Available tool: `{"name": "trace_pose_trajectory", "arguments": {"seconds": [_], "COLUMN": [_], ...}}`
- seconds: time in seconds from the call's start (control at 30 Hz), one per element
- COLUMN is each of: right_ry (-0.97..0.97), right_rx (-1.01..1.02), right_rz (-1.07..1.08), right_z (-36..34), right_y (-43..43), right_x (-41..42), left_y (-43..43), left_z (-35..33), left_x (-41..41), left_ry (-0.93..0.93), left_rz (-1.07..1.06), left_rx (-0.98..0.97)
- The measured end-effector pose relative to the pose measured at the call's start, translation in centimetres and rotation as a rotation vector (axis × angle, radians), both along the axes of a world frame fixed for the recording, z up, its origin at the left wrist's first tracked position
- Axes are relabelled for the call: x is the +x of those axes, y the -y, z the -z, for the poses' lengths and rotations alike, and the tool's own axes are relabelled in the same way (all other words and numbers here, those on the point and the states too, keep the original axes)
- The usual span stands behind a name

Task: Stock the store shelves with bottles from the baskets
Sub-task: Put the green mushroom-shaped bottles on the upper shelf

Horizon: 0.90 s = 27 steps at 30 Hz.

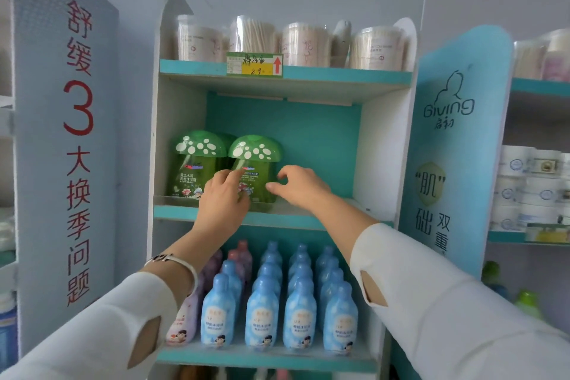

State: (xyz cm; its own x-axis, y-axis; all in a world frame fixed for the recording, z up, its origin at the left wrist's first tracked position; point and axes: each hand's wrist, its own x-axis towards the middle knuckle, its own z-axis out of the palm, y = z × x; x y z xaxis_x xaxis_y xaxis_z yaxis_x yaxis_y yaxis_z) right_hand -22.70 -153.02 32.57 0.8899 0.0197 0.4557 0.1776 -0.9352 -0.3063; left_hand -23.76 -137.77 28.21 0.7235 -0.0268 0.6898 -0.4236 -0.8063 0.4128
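So you're at the seating step: the mushroom-cap bottle (254, 149) stands upright on the middle shelf (172, 213), second in the row. Your left hand (223, 197) is wrapped over its lower front-left, holding it. Your right hand (297, 187) has its thumb against the bottle's right flank with the fingers curled above. I honestly can't tell if that one is gripping or just nudging.

To do this well, I'd square the label to face forward and slide the bottle left until it sits just beside the first green bottle (191, 170). The two caps already look close to touching, so push from low on the body. Those wide caps probably make it top-heavy.

Edges to mind: a clear lip (308, 210) runs along the shelf front, just in front of the bottle, so lift your fingers over it instead of dragging. The shelf above (277, 89) sits well above the cap.

There's lots of open room to the bottle's right, all the way to the side wall (379, 148). The blue bottles (265, 318) sit packed on the shelf below it, so keep your sleeves clear when you pull out.
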Motion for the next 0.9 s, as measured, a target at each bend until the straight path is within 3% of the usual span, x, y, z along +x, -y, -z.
{"name": "trace_pose_trajectory", "arguments": {"seconds": [0.1, 0.43, 0.53, 0.73, 0.9], "right_ry": [0.055, 0.194, 0.103, -0.263, -0.404], "right_rx": [0.036, -0.177, -0.143, -0.005, 0.124], "right_rz": [-0.021, 0.052, 0.109, 0.301, 0.440], "right_z": [0.0, 2.3, 5.4, 15.6, 22.3], "right_y": [1.4, 11.8, 17.3, 29.0, 35.5], "right_x": [-1.7, -11.8, -16.0, -24.8, -30.9], "left_y": [2.1, 14.2, 18.6, 27.9, 34.7], "left_z": [0.1, 0.1, 2.6, 11.6, 17.7], "left_x": [-1.4, -8.2, -11.0, -16.5, -20.5], "left_ry": [0.047, 0.039, -0.056, -0.208, -0.214], "left_rz": [0.012, 0.245, 0.311, 0.524, 0.697], "left_rx": [0.081, 0.256, 0.339, 0.564, 0.704]}}
